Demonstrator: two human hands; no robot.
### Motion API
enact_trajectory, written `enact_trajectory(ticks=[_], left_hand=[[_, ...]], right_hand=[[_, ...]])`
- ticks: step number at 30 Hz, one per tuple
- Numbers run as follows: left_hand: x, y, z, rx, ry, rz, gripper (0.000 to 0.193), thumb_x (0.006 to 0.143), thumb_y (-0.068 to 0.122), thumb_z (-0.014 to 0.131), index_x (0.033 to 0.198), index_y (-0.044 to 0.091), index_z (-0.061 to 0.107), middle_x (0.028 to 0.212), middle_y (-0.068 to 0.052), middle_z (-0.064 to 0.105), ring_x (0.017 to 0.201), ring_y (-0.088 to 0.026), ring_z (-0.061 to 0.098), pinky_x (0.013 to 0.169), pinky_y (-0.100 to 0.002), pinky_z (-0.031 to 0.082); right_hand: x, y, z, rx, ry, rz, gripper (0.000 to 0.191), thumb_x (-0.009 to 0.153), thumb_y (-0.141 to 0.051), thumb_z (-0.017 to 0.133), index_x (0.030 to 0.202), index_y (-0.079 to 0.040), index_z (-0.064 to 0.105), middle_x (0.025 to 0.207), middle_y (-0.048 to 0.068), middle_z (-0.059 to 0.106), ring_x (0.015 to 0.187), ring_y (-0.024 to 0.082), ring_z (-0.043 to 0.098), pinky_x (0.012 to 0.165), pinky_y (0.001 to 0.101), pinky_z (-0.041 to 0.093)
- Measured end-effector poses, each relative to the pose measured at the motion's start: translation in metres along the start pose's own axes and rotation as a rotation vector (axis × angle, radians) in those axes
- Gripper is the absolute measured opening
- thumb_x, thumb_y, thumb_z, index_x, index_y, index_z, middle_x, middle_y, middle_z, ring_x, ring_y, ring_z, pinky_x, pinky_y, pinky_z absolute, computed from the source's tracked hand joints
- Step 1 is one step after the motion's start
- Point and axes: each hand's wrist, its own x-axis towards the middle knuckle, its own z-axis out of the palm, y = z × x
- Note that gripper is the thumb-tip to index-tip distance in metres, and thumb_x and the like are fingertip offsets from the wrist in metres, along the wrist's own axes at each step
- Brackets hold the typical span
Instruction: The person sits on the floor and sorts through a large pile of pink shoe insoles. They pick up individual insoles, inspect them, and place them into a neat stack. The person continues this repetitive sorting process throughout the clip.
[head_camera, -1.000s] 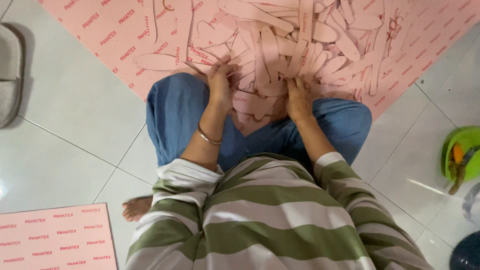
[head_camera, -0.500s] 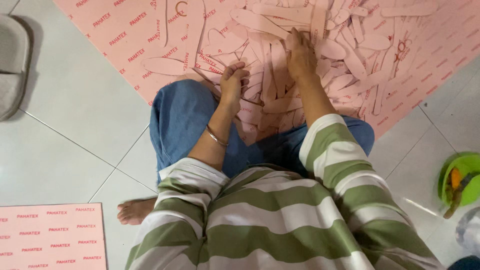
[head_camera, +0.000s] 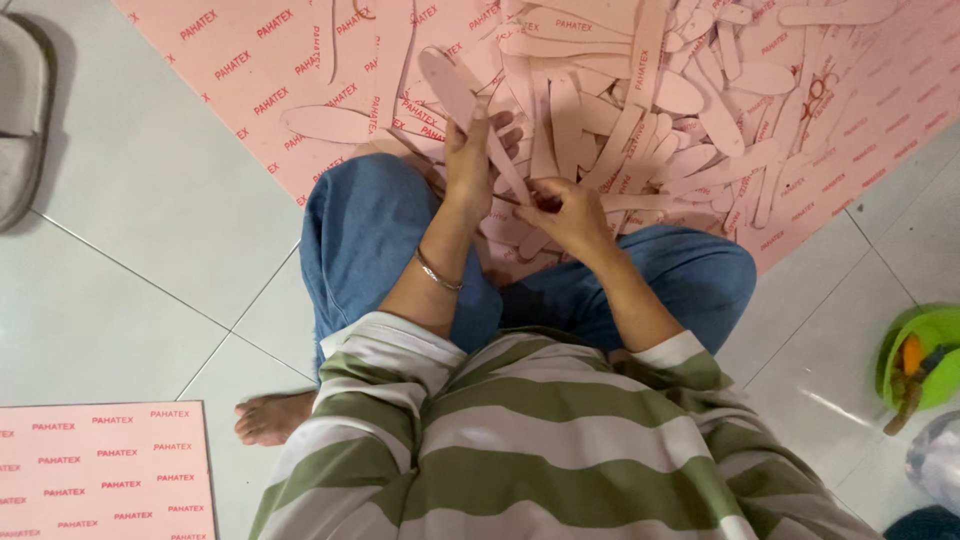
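Both hands meet above the lap of a person sitting cross-legged on the tiled floor (head_camera: 150, 220). Left hand (head_camera: 472, 160) is closed round a long pink insole-shaped cutout (head_camera: 455, 85), which rises tilted toward 11 o'clock from the fist, its rounded end clear of the fingers. Right hand (head_camera: 568, 215), just beside the left at its 4 o'clock, pinches the lower end of a narrow pink strip (head_camera: 508, 165) that runs up between the two hands; its fingers are curled shut on that end. A thin bracelet (head_camera: 438, 272) circles the left wrist. At 12 o'clock from the hands lies a loose pile (head_camera: 640, 100) of the same pink cutouts, overlapping every way, resting on a large pink sheet (head_camera: 270, 70) spread over the floor. Blue-jeaned knees (head_camera: 360, 230) sit at 9 and 3 o'clock of the hands, and a bare foot (head_camera: 272, 418) shows at 7 o'clock. A second pink sheet (head_camera: 100, 470) lies at the lower left corner, a grey slipper (head_camera: 22, 110) at 9 o'clock by the frame edge, and a green bowl (head_camera: 925, 355) holding tools at 4 o'clock, well apart from the hands.
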Motion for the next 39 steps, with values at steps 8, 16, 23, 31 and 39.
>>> enact_trajectory(ticks=[8,16,23,31,39], left_hand=[[-0.033,0.036,0.014,0.129,-0.385,-0.055,0.092,0.096,0.078,0.019,0.146,0.009,0.055,0.073,-0.002,0.052,0.055,-0.011,0.038,0.052,-0.027,0.038],[-0.043,0.045,0.021,0.186,-0.538,-0.063,0.099,0.094,0.081,0.022,0.145,0.003,0.057,0.074,-0.003,0.054,0.057,-0.011,0.04,0.054,-0.028,0.04],[-0.035,0.038,0.018,0.199,-0.494,-0.024,0.098,0.096,0.08,0.022,0.143,0.002,0.058,0.073,-0.003,0.055,0.06,-0.012,0.046,0.058,-0.029,0.043],[-0.033,0.035,0.018,0.201,-0.564,-0.049,0.096,0.097,0.079,0.021,0.141,0.003,0.059,0.075,-0.003,0.055,0.064,-0.014,0.048,0.061,-0.03,0.044],[-0.031,0.024,0.017,0.078,-0.508,-0.2,0.076,0.098,0.064,0.03,0.145,0.008,0.049,0.124,-0.008,0.07,0.112,-0.018,0.071,0.099,-0.034,0.06]], right_hand=[[0.06,0.045,-0.002,-0.673,0.438,-0.081,0.06,0.072,-0.018,0.089,0.12,0.003,0.06,0.114,0.027,0.06,0.098,0.046,0.059,0.081,0.0501,0.051],[0.082,0.087,-0.014,-0.192,0.356,0.073,0.037,0.084,-0.018,0.087,0.106,0.0,0.064,0.097,0.011,0.069,0.086,0.024,0.067,0.078,0.0355,0.054],[0.039,0.013,-0.067,0.726,0.335,-0.089,0.017,0.102,-0.003,0.076,0.115,-0.003,0.065,0.101,0.005,0.069,0.084,0.012,0.064,0.075,0.0263,0.054],[-0.007,-0.068,-0.078,0.919,0.105,0.016,0.017,0.098,-0.005,0.073,0.113,-0.006,0.065,0.104,0.003,0.071,0.091,0.014,0.07,0.082,0.0301,0.059],[-0.001,-0.061,-0.052,0.802,0.077,0.013,0.015,0.099,-0.006,0.074,0.112,-0.005,0.066,0.097,0.003,0.07,0.083,0.01,0.065,0.078,0.0255,0.056]])
